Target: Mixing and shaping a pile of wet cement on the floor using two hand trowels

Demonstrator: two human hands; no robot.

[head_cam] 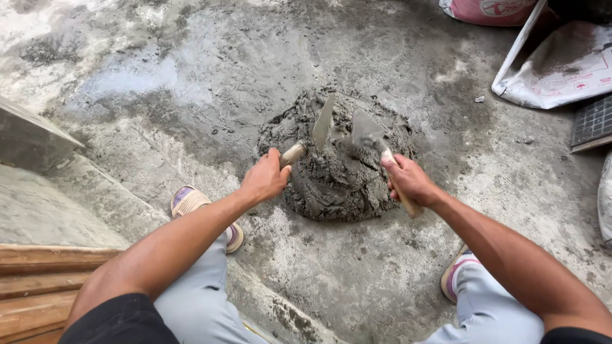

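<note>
— See that grey mound of wet mortar (335, 165) on the concrete floor (191, 76), right in the middle between the feet? It looks heavy and pasty to me, soft enough to cut into yet stiff enough to hold its heap.

— And the tools?

— Two trowels. The left hand (264, 178) is clenched round the wooden handle of the left trowel (312, 137), blade standing nearly on edge at the near-left of the mound. The right hand (410, 180) is wrapped round the handle of the right trowel (376, 143), its blade smeared grey and dug in near the top. The blades are stiff steel and I'd guess slippery with paste, so the handles are the place to grip, which is where both hands are.

— Any containers?

— No bucket or tub that I can see. Far right there's a flattened white sack (558, 64), and a pink bag (488, 9) beyond it at the edge; whether anything's left inside either, I can't tell from here. Wooden planks (38, 280) lie near left, and a striped sandal (191, 204) sits just beside the mound.
</note>
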